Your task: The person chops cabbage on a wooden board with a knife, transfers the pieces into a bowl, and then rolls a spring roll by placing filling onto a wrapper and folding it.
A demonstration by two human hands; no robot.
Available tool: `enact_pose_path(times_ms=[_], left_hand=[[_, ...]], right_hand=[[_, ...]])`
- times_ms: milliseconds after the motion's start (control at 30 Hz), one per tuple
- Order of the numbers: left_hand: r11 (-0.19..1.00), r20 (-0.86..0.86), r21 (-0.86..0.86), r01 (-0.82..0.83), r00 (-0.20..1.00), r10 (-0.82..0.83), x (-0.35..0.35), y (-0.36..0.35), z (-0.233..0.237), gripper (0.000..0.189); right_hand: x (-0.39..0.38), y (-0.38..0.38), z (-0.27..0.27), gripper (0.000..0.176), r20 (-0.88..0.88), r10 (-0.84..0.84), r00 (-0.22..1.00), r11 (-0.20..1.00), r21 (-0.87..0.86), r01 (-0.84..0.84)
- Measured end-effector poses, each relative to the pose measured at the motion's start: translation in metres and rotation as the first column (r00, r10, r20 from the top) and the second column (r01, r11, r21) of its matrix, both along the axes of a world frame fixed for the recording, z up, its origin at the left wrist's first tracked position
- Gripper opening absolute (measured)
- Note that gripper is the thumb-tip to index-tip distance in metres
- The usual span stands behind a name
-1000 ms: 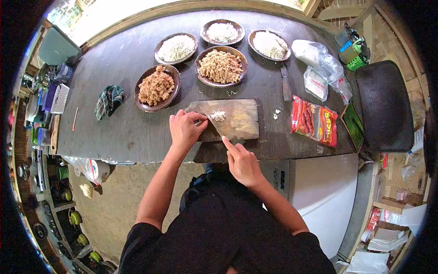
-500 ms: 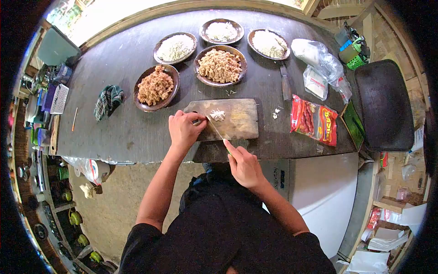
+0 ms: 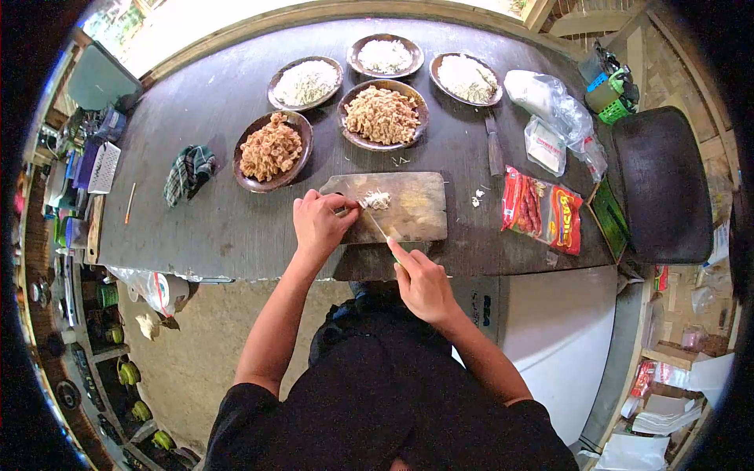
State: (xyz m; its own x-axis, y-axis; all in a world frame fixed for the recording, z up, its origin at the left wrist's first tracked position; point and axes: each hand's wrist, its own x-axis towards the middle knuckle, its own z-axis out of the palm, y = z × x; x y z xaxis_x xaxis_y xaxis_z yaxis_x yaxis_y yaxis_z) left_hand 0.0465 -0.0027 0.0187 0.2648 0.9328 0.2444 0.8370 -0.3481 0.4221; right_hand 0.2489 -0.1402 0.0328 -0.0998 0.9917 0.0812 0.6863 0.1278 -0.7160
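Observation:
A wooden cutting board (image 3: 420, 206) lies at the near edge of the table, with a small heap of thin white shreds (image 3: 378, 200) on it. My right hand (image 3: 425, 289) is closed round the green handle of a knife (image 3: 378, 227), whose thin blade slants up and left across the board to the fingertips of the other hand. Over the board's left part, my left hand (image 3: 322, 223) has its fingers pinched together beside the shreds. Whatever they hold is hidden by the fingers.
Behind the board stand brown plates of fried brown pieces (image 3: 382, 115) and white shreds (image 3: 465, 77). To the right are a red chili-print packet (image 3: 542, 210), plastic bags (image 3: 550, 102) and a second knife (image 3: 494, 147). A checked cloth (image 3: 188, 174) lies left.
The white shreds on the board look slightly more spread out. Both hands keep nearly the same position over the board, and the whole view has shifted a little.

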Motion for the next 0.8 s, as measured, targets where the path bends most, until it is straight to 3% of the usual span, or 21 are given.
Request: enact_pose_path(times_ms=[800], left_hand=[[0.999,0.011,0.036,0.014,1.0,-0.015,0.0,-0.001,0.0,0.01]], right_hand=[[-0.005,0.0,-0.002,0.053,0.062,0.008,0.998,1.0,0.005,-0.008]])
